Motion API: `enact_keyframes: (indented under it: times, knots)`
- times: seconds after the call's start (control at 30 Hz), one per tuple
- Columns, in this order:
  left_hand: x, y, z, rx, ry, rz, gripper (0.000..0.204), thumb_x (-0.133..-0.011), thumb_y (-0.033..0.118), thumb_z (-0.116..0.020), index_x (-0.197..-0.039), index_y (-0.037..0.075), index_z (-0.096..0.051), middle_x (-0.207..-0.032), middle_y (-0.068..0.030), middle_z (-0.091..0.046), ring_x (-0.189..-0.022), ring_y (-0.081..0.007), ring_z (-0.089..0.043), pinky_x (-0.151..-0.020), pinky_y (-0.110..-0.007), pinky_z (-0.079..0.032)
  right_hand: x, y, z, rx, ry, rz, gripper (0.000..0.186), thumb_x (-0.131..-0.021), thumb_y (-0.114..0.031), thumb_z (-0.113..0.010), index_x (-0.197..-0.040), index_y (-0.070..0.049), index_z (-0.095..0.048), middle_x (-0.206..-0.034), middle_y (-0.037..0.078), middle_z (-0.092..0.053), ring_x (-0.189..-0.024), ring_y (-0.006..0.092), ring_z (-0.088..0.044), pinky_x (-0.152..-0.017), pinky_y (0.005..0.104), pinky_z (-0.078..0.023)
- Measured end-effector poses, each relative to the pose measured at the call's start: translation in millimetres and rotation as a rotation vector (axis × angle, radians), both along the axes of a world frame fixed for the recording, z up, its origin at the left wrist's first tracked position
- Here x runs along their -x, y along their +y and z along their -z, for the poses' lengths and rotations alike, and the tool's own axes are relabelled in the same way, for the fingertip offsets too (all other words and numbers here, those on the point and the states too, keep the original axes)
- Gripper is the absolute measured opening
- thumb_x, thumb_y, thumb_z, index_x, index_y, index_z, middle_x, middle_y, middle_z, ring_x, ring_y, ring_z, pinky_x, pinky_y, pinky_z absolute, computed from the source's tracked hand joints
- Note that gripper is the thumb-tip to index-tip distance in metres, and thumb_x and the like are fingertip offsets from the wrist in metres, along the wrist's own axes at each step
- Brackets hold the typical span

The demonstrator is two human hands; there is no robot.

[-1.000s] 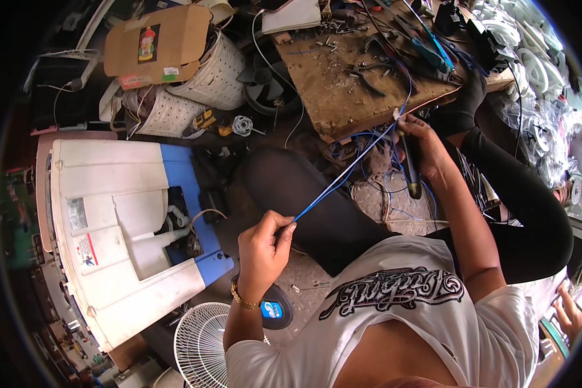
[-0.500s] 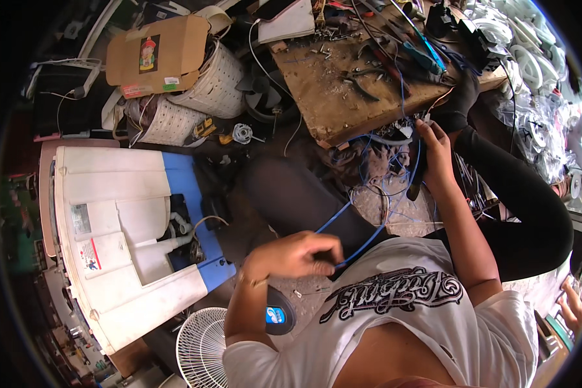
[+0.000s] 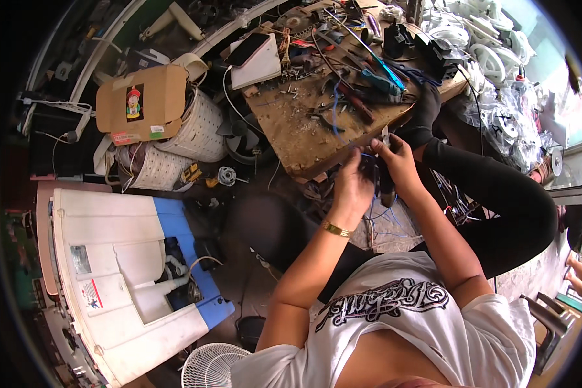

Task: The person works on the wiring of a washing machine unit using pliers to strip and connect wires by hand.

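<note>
At the near edge of the wooden workbench, my two hands are close together. My left hand has its fingers closed around thin blue wire, which trails below it. Just beside it, my right hand is closed on a dark, long-handled tool whose kind I cannot make out. A small pale tip shows above its thumb. The fingers hide where wire and tool meet. A short blue strand lies on the bench top.
Screwdrivers and other tools, a phone and small metal bits cover the bench. To the left are a white-and-blue machine casing, perforated baskets and a cardboard box. A white fan guard is near my left elbow; bagged white parts are piled right.
My left hand has moved up from near my lap to beside my right hand. The long stretched blue wire no longer spans my lap. The view has shifted, too.
</note>
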State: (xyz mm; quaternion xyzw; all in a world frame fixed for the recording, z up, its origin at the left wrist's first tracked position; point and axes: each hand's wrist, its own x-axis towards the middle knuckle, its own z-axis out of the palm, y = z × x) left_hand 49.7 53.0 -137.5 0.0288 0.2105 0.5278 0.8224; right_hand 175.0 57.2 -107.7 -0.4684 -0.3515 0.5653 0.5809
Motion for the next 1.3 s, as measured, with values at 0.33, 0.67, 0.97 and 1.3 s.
enact_keyframes:
  times: [0.33, 0.67, 0.97, 1.3]
  knots:
    - [322, -102, -134, -0.404, 0.072, -0.538, 0.028, -0.104, 0.011, -0.044, -0.075, 0.009, -0.044, -0.061, 0.0020, -0.032, -0.049, -0.0087, -0.028, -0.052, -0.025, -0.031, 8, 32, -24, 0.145, 0.256, -0.069, 0.020, -0.091, -0.018, -0.071, -0.103, -0.003, -0.063, -0.087, 0.005, -0.068, -0.066, 0.0133, -0.062, -0.058, 0.0255, -0.051]
    - [263, -43, -91, -0.341, 0.426, -0.304, 0.075, -0.084, 0.066, -0.062, -0.138, 0.015, -0.049, -0.144, -0.0169, -0.047, -0.131, -0.0404, -0.044, -0.108, -0.056, -0.038, 11, 53, -29, 0.081, 0.265, -0.026, 0.024, -0.089, -0.019, -0.074, -0.099, -0.004, -0.058, -0.080, 0.004, -0.062, -0.064, 0.0173, -0.063, -0.056, 0.0300, -0.051]
    - [56, -54, 8, -0.440, 0.604, -0.391, 0.104, -0.082, 0.046, -0.076, -0.158, 0.022, -0.009, -0.164, -0.0083, -0.011, -0.149, -0.0258, -0.014, -0.118, -0.052, -0.011, -32, 58, -86, 0.108, 0.133, -0.050, 0.018, -0.091, -0.021, -0.073, -0.097, -0.006, -0.063, -0.076, 0.004, -0.065, -0.062, 0.0156, -0.064, -0.055, 0.0289, -0.051]
    - [-37, -104, 46, -0.483, 0.203, 0.214, 0.048, -0.094, 0.029, -0.069, -0.134, 0.013, -0.050, -0.113, -0.0054, -0.063, -0.098, -0.0112, -0.057, -0.090, -0.027, -0.043, -94, 75, -60, 0.179, 0.172, 0.058, 0.025, -0.086, -0.025, -0.078, -0.095, -0.006, -0.065, -0.083, 0.006, -0.069, -0.066, 0.0183, -0.064, -0.063, 0.0289, -0.054]
